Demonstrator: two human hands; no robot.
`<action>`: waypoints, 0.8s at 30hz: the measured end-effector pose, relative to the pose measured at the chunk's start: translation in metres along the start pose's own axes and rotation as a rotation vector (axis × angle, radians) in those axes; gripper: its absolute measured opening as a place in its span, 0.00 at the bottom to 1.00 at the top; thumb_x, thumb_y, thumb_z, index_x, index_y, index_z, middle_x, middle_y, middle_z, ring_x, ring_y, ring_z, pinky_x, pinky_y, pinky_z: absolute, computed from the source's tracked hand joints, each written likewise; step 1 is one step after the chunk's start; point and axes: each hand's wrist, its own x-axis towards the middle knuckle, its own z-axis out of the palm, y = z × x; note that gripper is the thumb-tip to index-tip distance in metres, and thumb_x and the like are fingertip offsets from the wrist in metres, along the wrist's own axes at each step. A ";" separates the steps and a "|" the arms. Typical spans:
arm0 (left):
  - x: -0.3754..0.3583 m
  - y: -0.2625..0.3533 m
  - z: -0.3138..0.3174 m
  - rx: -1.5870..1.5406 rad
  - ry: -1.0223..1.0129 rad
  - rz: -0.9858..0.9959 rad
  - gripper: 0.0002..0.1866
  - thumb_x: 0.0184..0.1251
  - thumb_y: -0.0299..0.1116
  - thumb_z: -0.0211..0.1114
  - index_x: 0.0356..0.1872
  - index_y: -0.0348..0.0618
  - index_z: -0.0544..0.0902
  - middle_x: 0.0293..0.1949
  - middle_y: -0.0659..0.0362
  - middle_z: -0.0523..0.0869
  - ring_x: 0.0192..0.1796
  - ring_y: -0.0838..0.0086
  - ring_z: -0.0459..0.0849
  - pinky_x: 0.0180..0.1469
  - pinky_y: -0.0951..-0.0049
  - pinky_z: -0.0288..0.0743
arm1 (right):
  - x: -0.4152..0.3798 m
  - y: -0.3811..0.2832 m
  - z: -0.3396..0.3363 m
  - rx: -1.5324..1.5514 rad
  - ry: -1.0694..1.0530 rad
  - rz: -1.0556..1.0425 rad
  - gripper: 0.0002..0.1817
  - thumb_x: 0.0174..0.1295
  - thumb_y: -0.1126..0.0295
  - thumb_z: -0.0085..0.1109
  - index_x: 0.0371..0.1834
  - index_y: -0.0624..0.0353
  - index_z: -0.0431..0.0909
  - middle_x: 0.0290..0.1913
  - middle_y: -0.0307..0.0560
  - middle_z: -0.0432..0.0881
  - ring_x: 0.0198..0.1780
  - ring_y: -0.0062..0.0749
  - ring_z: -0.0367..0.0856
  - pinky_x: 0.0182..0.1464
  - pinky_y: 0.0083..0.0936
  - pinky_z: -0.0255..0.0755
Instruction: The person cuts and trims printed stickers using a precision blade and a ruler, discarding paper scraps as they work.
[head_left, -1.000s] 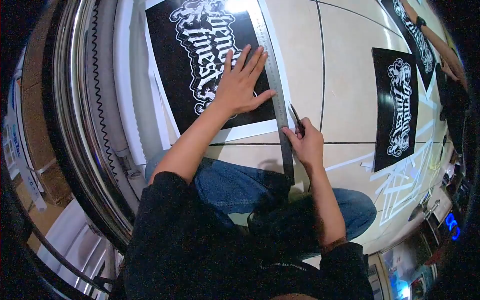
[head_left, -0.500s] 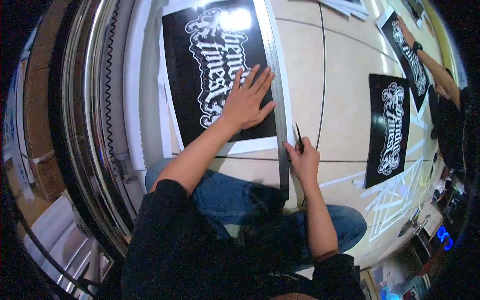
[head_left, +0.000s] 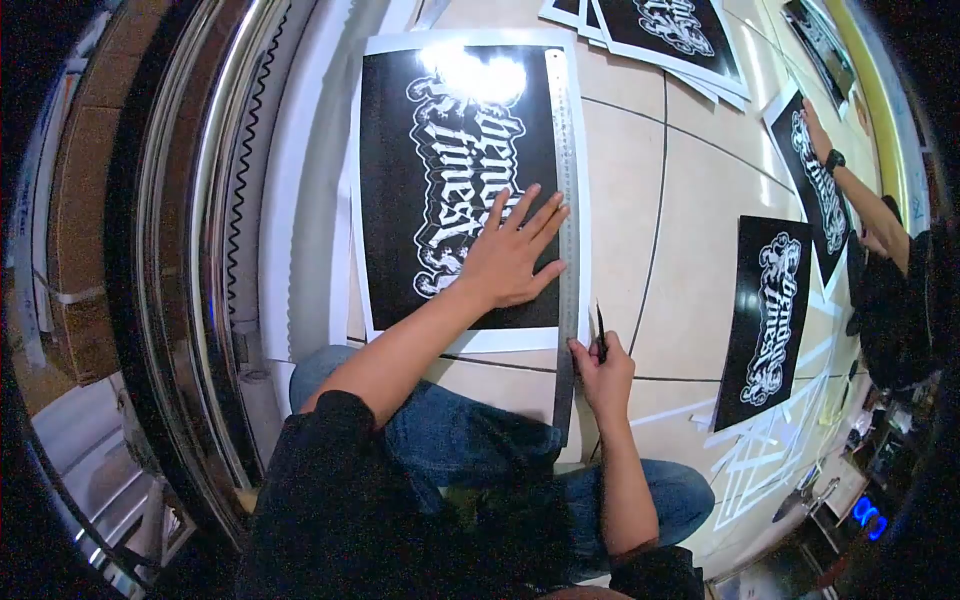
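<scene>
A black printed sheet (head_left: 390, 200) with white ornate lettering and a white border lies on the tiled floor in front of me. My left hand (head_left: 512, 258) is spread flat on it, with fingertips and thumb reaching a long metal ruler (head_left: 568, 300). The ruler runs along the print's right side and extends past the sheet's near edge. My right hand (head_left: 605, 378) is closed around a slim dark cutting knife (head_left: 601, 335), its tip pointing away from me. The right thumb is at the ruler's edge, near the sheet's lower right corner.
Another black print (head_left: 768, 320) lies to the right, beside thin white paper strips (head_left: 745, 465). More prints (head_left: 670, 45) are stacked at the far side. A co-worker's hand (head_left: 818, 135) rests on a further print (head_left: 822, 200). A large metal-railed machine (head_left: 190, 250) stands at left.
The view has tilted, so the sheet, ruler and floor appear lower and the ruler's far end now shows. Both hands keep about the same places on the sheet and ruler.
</scene>
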 end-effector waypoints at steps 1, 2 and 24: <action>0.000 0.000 -0.001 0.005 0.008 0.001 0.39 0.75 0.59 0.49 0.79 0.46 0.59 0.80 0.54 0.59 0.81 0.52 0.52 0.80 0.42 0.37 | 0.001 0.002 0.001 -0.003 0.008 -0.011 0.23 0.60 0.59 0.74 0.28 0.62 0.69 0.20 0.49 0.76 0.21 0.39 0.75 0.28 0.33 0.70; 0.000 0.000 -0.002 0.015 -0.002 0.001 0.40 0.75 0.59 0.49 0.79 0.45 0.58 0.80 0.54 0.58 0.81 0.52 0.52 0.80 0.42 0.37 | 0.001 0.003 0.002 -0.006 0.017 -0.020 0.23 0.60 0.60 0.74 0.28 0.62 0.69 0.20 0.49 0.76 0.21 0.39 0.75 0.28 0.33 0.70; 0.000 0.001 0.004 0.026 -0.032 -0.014 0.41 0.76 0.61 0.46 0.79 0.42 0.55 0.81 0.54 0.55 0.82 0.53 0.48 0.81 0.43 0.34 | 0.001 0.003 -0.002 -0.009 -0.007 0.000 0.22 0.59 0.61 0.74 0.27 0.62 0.69 0.19 0.48 0.75 0.21 0.40 0.76 0.28 0.33 0.71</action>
